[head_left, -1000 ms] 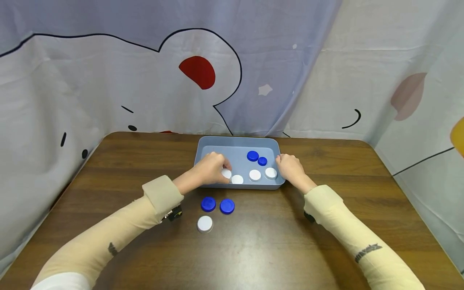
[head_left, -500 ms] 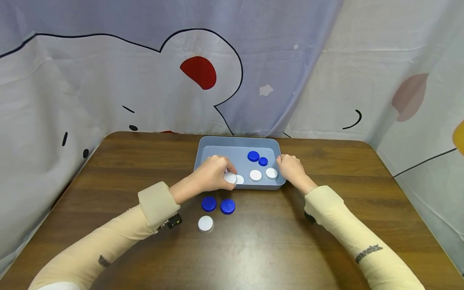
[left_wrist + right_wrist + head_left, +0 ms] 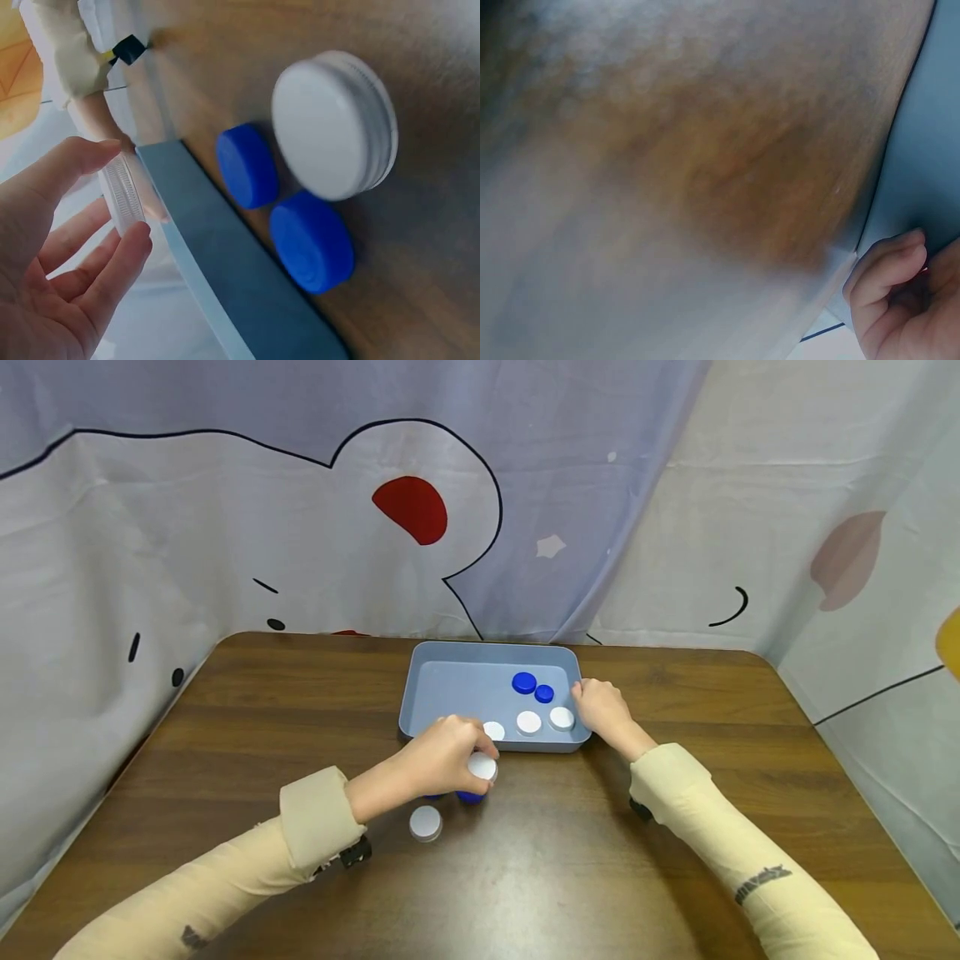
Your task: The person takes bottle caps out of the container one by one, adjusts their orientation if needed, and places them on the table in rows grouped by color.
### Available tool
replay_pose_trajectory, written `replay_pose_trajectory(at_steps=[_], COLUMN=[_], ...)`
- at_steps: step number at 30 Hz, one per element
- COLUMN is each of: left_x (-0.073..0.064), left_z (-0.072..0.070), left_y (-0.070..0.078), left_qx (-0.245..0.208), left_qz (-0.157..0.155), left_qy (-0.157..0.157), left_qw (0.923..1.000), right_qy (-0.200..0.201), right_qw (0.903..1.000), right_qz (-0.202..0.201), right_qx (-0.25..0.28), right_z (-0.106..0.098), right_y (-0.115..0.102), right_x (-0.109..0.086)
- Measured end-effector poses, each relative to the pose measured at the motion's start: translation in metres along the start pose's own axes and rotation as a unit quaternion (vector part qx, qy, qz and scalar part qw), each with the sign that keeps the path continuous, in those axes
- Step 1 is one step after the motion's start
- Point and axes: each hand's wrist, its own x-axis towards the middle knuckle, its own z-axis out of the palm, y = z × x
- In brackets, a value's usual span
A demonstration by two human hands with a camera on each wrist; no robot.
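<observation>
My left hand (image 3: 441, 755) pinches a white bottle cap (image 3: 482, 767) between thumb and fingers, just in front of the tray. In the left wrist view, the held cap (image 3: 121, 193) is tilted on edge, its ridged side showing. Beneath the hand, two blue caps (image 3: 311, 241) lie on the table, partly hidden in the head view. A larger white cap (image 3: 426, 822) lies nearer to me. At the right end of the blue-grey tray (image 3: 457, 681), my right hand (image 3: 602, 706) grips the rim with curled fingers.
Inside the tray lie two blue caps (image 3: 524, 682) toward the right and three white caps (image 3: 528, 722) along the near wall. The wooden table (image 3: 697, 710) ends at a patterned curtain (image 3: 300, 543) behind the tray.
My left hand has lifted the white cap out of the tray and carried it toward me, over the near wall. The right hand has stayed at the tray's right rim.
</observation>
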Motion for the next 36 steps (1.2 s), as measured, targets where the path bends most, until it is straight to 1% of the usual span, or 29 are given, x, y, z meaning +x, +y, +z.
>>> replay_pose_trajectory(at_steps=[4, 11, 18, 22, 30, 36], left_x=[-0.007, -0.018, -0.028, -0.032, -0.038, -0.04], left_z=[0.004, 0.014, 0.023, 0.027, 0.034, 0.038], left_y=[0.002, 0.01, 0.015, 0.014, 0.013, 0.012], left_qx=[-0.002, 0.001, 0.012, 0.018, 0.037, 0.059], left_qz=[-0.001, -0.012, -0.018, -0.019, -0.01, -0.004], left_qy=[-0.001, -0.017, -0.016, -0.021, -0.051, -0.058], left_qw=[1.0, 0.9998, 0.9996, 0.9994, 0.998, 0.9966], right_qy=[0.0, -0.001, -0.006, -0.006, 0.004, 0.002], right_qw=[1.0, 1.0, 1.0, 1.0, 1.0, 1.0], right_qz=[-0.003, 0.001, 0.003, 0.005, -0.002, -0.005], right_qx=[-0.004, -0.005, -0.005, -0.004, -0.001, -0.003], right_z=[-0.001, -0.001, -0.001, -0.001, 0.0, 0.0], right_y=[-0.001, -0.001, -0.002, -0.002, -0.001, -0.001], right_x=[0.0, 0.0, 0.0, 0.0, 0.0, 0.0])
